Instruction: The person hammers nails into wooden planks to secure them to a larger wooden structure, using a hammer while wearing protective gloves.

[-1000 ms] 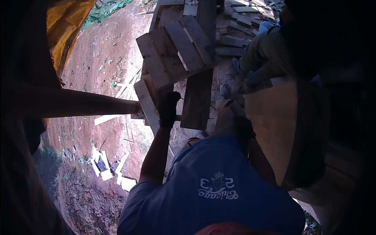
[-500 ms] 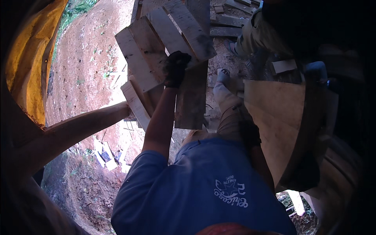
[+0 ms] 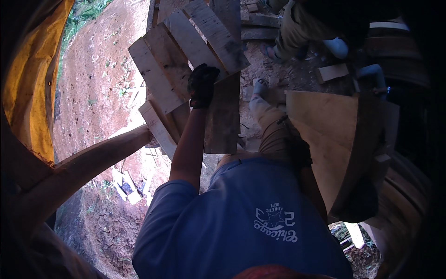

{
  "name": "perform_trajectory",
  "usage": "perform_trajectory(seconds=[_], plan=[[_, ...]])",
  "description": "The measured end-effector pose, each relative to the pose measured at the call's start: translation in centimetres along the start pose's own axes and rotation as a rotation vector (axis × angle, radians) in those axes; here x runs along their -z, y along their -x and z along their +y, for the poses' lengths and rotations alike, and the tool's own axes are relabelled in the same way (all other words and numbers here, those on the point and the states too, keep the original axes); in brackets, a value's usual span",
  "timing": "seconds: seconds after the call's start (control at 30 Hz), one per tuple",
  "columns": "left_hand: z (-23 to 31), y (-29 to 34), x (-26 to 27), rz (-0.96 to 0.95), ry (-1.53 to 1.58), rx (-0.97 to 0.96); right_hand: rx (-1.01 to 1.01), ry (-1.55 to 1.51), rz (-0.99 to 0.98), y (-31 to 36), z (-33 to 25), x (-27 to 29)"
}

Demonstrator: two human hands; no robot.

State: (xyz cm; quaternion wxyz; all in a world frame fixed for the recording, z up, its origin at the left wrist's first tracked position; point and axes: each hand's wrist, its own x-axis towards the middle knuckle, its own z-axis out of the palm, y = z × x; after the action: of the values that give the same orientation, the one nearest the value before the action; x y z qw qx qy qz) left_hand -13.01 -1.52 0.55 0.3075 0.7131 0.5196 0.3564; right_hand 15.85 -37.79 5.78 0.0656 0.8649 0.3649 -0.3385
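Ground (image 3: 95, 79): reddish bare soil, rough, sunlit, L of slatted panel (image 3: 155, 60). Tan board (image 3: 320, 135), lower R of slatted panel: smooth flat face, shaded, far edge bowed in view. Slatted panel itself: flat wood slats side by side, approx. parallel, narrow gaps btw, dark spots & stains on grain; lies tilted across other boards. Dark plank (image 3: 223, 128), rectangular, sticks out from under slatted panel's lower R edge. Surroundings: yellow-orange sheet (image 3: 35, 79), creased, well L of slatted panel; wood pole (image 3: 100, 151), rounded, comes in from lower L, its end near slatted panel's lower L (contact unclear). Co-worker's trousers (image 3: 292, 32) upper R of slatted panel. Pale wood offcuts (image 3: 130, 188) on soil, below & L of it; small wood block (image 3: 333, 72) well R. In the way: wearer's L forearm (image 3: 188, 144) runs up over boards below slatted panel, hiding part. Hands: L hand (image 3: 203, 87), dark glove, overlaps slatted panel's lower edge, fingers curled & close together; can't tell if clamped on wood. R hand (image 3: 298, 152), also dark, by wearer's thigh, lower R of slatted panel; fingers lost in shadow, spread can't be told.
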Motion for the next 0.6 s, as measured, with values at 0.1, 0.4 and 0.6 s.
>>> perform_trajectory(seconds=[0.1, 0.4, 0.6], plan=[[-1.2, 0.4, -0.2, 0.066, 0.127, 0.101, -0.002, -0.001, 0.013, -0.3, 0.2, 0.9], [1.2, -0.3, 0.2, -0.016, 0.073, 0.003, 0.180, 0.067, 0.234, -0.7, 4.0, -3.3], [-0.3, -0.2, 0.3, -0.021, 0.148, 0.151, 0.086, 0.023, 0.103, 0.0, 1.5, -0.5]])
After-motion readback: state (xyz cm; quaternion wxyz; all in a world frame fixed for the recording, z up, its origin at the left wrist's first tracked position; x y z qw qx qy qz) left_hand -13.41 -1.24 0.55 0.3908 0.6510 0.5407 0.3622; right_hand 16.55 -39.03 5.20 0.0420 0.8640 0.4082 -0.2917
